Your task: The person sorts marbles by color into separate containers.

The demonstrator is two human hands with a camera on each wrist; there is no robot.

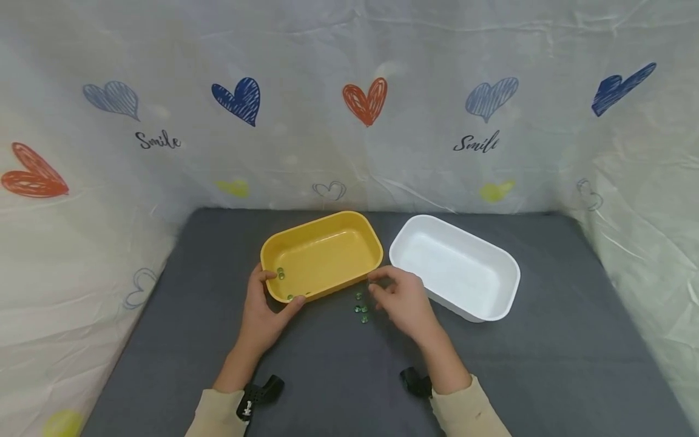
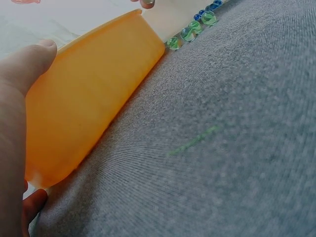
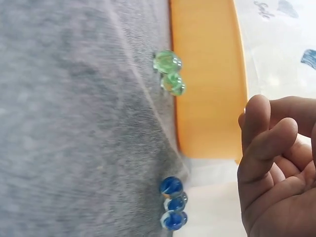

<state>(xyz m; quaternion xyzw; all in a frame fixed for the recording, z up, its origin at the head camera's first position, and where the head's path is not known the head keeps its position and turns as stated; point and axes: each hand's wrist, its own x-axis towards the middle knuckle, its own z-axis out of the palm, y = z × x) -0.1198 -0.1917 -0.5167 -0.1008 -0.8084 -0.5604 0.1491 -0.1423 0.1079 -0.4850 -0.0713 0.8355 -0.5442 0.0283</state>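
one yellow tray (image 1: 324, 249), left end clamped by the left hand (image 1: 263, 318), seemingly for steadiness; right hand (image 1: 405, 300) curled by its near right corner, any hold untellable; green marbles (image 1: 364, 319) inside and just before it.

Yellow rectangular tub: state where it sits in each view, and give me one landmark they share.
Head: the yellow rectangular tub is just left of and below centre, held by the left hand.
Left wrist: left half, outer wall slanting up to the right.
Right wrist: runs down from the top edge, just right of centre.
Shared landmark: loose green marbles beside it.
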